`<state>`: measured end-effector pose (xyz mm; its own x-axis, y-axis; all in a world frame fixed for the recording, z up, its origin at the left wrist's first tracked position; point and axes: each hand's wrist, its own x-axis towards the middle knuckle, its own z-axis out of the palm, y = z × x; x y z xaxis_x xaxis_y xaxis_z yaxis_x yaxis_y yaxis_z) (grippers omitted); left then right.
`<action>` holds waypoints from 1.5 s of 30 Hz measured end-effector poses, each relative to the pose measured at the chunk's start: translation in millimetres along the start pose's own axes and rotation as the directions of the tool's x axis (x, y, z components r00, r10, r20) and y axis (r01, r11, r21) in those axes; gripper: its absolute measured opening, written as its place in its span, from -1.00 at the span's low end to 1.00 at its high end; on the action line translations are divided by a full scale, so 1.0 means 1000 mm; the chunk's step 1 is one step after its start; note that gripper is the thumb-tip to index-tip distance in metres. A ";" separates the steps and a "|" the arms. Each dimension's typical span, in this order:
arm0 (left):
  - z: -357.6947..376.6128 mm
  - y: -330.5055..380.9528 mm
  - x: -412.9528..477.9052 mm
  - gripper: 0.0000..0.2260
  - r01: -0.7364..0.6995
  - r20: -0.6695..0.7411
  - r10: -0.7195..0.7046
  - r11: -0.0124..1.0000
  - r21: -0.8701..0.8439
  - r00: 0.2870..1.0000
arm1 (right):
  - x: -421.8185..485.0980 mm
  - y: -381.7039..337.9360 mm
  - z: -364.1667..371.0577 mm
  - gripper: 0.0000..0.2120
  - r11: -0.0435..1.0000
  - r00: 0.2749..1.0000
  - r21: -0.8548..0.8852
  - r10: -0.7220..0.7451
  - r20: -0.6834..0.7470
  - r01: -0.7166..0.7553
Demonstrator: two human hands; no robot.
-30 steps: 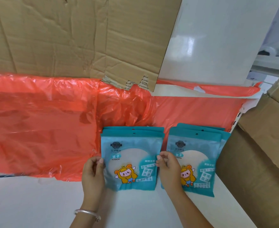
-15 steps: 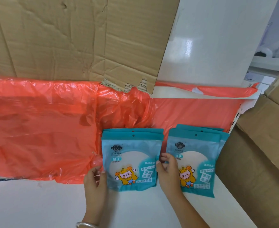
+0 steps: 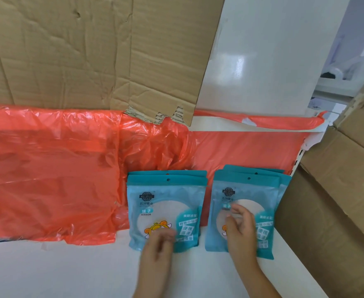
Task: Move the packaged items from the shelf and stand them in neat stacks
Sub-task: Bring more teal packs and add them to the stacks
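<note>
The left stack of mirror packs (image 3: pixel 166 201) now stands free on the white shelf (image 3: pixel 69 272) and seems finished, because the right hand (image 3: pixel 241 231) has moved with released fingers onto the right stack (image 3: pixel 248 189), while the left hand (image 3: pixel 157 248) is too blurred to tell.

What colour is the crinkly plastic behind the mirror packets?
The crinkly plastic sheet is bright orange-red, clearest in the head view.

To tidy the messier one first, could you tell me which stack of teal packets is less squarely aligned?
The right stack, beside the cardboard box: its rear packets jut out rightward, while the left stack sits nearly square.
</note>
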<state>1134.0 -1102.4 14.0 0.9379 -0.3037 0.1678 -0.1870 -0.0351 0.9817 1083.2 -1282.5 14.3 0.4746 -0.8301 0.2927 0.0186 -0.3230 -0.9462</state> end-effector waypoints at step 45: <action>0.164 0.017 0.036 -0.68 0.040 0.027 -0.037 0.993 -0.107 0.999 | 0.102 0.074 -0.069 -0.30 0.918 0.914 0.104 0.361 0.187 -0.383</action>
<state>1116.4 -1270.3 21.9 0.9360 -0.3278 0.1286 -0.1170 0.0547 0.9916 1072.8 -1422.6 -16.8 0.6046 -0.7903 -0.0996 -0.0736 0.0691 -0.9949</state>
